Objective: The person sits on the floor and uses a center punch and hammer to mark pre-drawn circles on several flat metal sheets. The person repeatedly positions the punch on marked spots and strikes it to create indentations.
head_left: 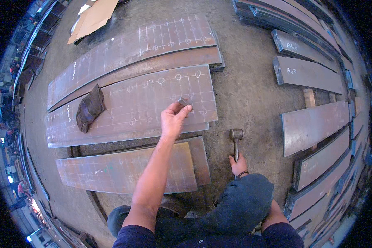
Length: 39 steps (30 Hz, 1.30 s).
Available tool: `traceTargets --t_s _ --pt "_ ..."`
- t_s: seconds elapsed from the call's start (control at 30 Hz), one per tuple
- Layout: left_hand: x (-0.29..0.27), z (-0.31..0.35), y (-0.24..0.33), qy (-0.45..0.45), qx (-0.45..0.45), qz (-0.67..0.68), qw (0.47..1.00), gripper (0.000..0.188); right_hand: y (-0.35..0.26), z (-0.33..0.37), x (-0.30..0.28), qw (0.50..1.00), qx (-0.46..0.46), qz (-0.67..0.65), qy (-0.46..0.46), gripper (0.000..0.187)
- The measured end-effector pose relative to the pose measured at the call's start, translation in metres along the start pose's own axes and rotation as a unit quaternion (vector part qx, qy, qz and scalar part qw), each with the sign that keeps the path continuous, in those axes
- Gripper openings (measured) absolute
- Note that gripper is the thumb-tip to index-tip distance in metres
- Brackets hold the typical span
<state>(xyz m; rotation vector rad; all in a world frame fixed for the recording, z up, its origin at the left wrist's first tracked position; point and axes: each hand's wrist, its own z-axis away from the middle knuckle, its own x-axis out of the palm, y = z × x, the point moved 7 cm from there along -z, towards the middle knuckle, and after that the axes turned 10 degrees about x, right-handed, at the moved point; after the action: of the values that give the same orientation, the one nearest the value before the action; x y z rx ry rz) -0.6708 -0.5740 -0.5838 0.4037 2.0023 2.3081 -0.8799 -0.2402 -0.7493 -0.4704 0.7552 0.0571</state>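
We're pinching small metal block point(182, 101) w/ L fingers point(187, 110) over white-marked steel plate point(120, 105), prob. for fine ctrl; R fingers point(235, 162) are gripping round-head hammer point(236, 133) right of plate, prob. for clearance.

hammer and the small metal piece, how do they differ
The hammer is larger; the metal piece is short and stubby. The hammer has a handle and a round-looking head; the metal piece shows as a plain block. The hammer shows against the floor, in the right grip; the metal piece against a marked plate, in the left grip. Both look metallic and both are held.
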Motion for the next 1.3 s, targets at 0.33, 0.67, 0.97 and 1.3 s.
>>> traceTargets --t_s 0.33,0.67,0.97,1.3 --pt "0.021 0.022 -0.021 -0.008 0.016 -0.122 0.992 0.023 -0.002 -0.002 0.001 0.998 -0.008 -0.048 -0.027 0.032" --pt "0.097 0.088 -0.019 -0.175 0.219 -0.218 0.935 0.028 -0.001 -0.002 0.004 0.995 -0.01 -0.086 -0.04 0.036" --pt "0.089 0.078 -0.021 -0.181 0.189 -0.241 0.935 0.03 0.005 -0.006 0.005 0.996 -0.01 -0.078 -0.041 0.035" --pt "0.091 0.076 -0.024 -0.194 0.223 -0.271 0.916 0.028 -0.006 -0.001 -0.001 0.995 -0.02 -0.087 -0.041 0.032"
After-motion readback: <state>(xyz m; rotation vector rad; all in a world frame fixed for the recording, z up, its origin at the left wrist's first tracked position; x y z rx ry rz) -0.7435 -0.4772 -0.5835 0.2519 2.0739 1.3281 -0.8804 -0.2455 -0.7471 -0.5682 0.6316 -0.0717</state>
